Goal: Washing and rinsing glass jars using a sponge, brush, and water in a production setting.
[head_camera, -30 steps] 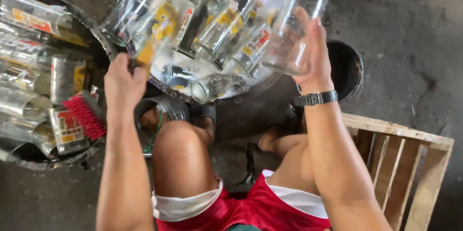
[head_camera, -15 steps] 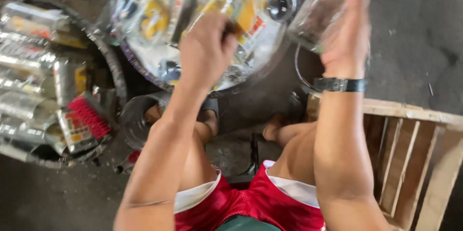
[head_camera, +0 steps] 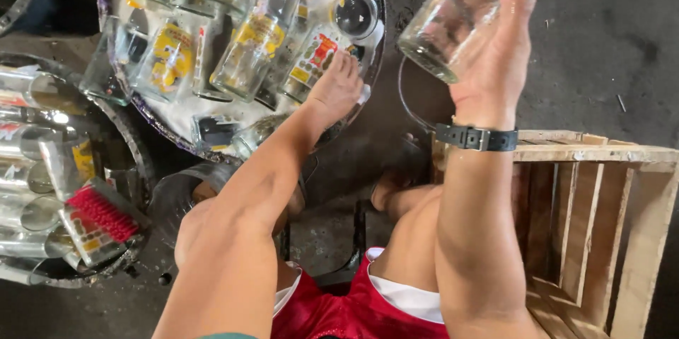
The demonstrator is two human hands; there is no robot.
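Over the tub, left hand grips a labelled bottle; right hand clasps a jar (clear glass)

Red brush on left tub; wooden crate at rt.

Bottles lie in the basin ahead; a brush rests in the tub left; the crate stands right.

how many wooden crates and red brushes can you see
2 in all: one wooden crate at lower right beside the right hand's arm, and one red brush lying on the bottles in the left tub. More may be out of frame.
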